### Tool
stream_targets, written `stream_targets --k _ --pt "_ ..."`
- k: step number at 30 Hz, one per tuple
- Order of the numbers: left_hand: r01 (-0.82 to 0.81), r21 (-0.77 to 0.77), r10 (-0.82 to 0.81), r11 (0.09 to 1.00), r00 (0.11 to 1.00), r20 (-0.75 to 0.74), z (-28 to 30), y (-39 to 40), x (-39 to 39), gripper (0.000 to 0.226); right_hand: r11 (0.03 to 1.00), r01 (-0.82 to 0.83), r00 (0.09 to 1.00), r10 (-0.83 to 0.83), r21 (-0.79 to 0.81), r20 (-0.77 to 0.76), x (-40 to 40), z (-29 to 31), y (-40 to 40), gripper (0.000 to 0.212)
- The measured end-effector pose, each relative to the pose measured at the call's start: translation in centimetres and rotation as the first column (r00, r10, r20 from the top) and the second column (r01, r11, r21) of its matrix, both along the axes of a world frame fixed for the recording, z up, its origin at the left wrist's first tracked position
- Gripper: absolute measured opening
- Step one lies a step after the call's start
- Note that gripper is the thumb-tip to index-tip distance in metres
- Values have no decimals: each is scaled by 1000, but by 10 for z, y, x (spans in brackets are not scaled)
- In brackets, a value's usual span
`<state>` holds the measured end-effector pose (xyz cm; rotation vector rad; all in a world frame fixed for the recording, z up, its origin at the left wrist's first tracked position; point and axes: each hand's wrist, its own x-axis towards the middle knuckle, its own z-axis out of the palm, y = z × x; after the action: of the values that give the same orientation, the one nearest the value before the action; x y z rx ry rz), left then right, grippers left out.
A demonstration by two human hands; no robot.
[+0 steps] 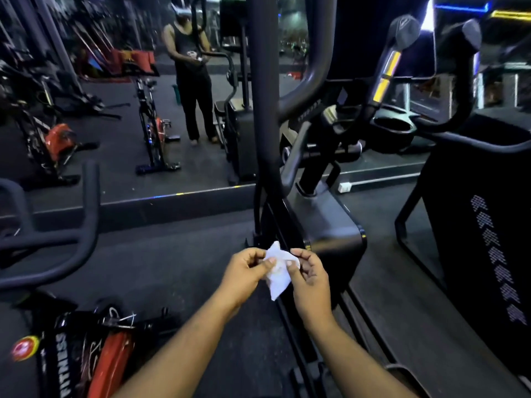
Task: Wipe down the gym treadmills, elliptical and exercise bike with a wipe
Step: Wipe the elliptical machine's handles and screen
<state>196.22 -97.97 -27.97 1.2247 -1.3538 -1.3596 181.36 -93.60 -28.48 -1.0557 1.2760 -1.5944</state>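
Both hands' grip on wipe (276,272)

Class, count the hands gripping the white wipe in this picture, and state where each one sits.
2. The left hand pinches the wipe from its left side; the right hand pinches its right edge. No others visible.

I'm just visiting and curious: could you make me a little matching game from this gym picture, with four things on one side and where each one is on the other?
Things:
1. white wipe
2. exercise bike with red frame
3. elliptical
4. wall mirror

Places:
A. lower left, beside the person's left arm
B. pinched between the left hand and right hand
C. along the far wall, showing the person's reflection
D. straight ahead, just behind the hands

Pairs: 1-B, 2-A, 3-D, 4-C
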Motion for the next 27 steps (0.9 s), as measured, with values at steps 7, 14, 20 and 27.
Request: stream_targets --k 7,14,20,27 --pt "48 191 -39 980 998 -50 -36 22 9 18 990 95 980 -74 108 -184 5 -47 23 16" --pt "103 234 -87 967 993 -80 -55 21 13 27 980 119 889 -35 157 -457 11 -65 35 38" --pt "128 233 -101 964 987 -125 -54 10 7 24 966 183 922 -105 181 -373 2 -61 24 18" --pt "316 245 -299 916 948 -106 -48 4 4 26 970 131 963 -76 204 -259 -16 -56 9 14"
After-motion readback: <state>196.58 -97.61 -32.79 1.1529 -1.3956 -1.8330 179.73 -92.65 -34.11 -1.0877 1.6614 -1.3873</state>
